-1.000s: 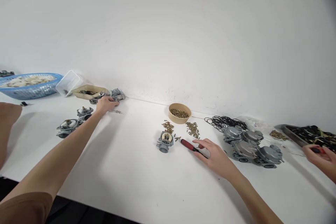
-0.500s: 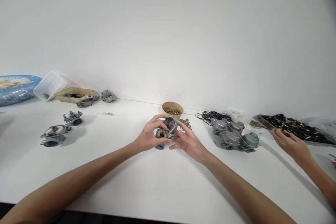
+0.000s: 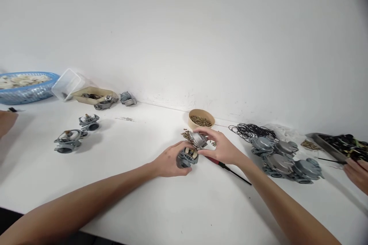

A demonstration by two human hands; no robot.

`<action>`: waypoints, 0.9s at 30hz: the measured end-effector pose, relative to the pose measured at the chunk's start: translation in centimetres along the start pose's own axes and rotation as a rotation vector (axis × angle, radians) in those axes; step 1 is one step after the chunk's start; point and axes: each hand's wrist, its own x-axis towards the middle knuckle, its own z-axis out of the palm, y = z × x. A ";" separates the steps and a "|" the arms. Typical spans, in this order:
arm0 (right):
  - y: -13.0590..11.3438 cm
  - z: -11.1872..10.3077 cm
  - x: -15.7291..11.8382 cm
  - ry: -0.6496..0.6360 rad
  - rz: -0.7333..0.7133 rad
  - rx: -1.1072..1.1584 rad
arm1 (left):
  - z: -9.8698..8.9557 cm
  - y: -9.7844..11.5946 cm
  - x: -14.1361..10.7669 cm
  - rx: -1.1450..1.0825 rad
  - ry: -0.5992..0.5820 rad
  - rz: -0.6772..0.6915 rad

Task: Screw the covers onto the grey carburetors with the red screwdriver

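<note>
My left hand [image 3: 171, 160] is closed round a grey carburetor body [image 3: 185, 159], its white float and brass part facing up. Pinched between the thumb and fingers of my right hand [image 3: 221, 146] is a silver float bowl [image 3: 198, 139], tilted just above and behind the carburetor body. I cannot tell whether the two parts touch. Below my right hand a screwdriver [image 3: 228, 169] with a red handle lies on the table, its handle partly hidden. Behind the hands stands a tan bowl [image 3: 201, 125] of small brass screws, with loose screws [image 3: 186, 134] beside it.
Two carburetors with floats exposed [image 3: 67, 140] stand at the left. Several closed carburetors [image 3: 280, 160] cluster at the right, near black rubber rings [image 3: 248, 131]. A co-worker's hand [image 3: 358, 172] is by a dark tray [image 3: 327, 147]. Another person's arm [image 3: 6, 122] shows at the left edge.
The float bowl has turned over in my right hand and come above the carburetor body. My left hand now holds that body. The screwdriver has come into view. The view has shifted left.
</note>
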 end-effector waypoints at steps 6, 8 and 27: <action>1.3 -0.2 -0.5 -0.128 -0.064 -0.110 | -0.8 -0.7 0.4 -0.227 -0.063 -0.041; 1.5 -0.1 -0.5 -0.137 -0.078 -0.126 | -0.9 -0.9 0.6 -0.325 -0.057 -0.102; 0.6 -0.2 -0.9 -0.097 -0.230 -0.325 | -1.4 -1.7 0.8 -0.645 0.036 -0.087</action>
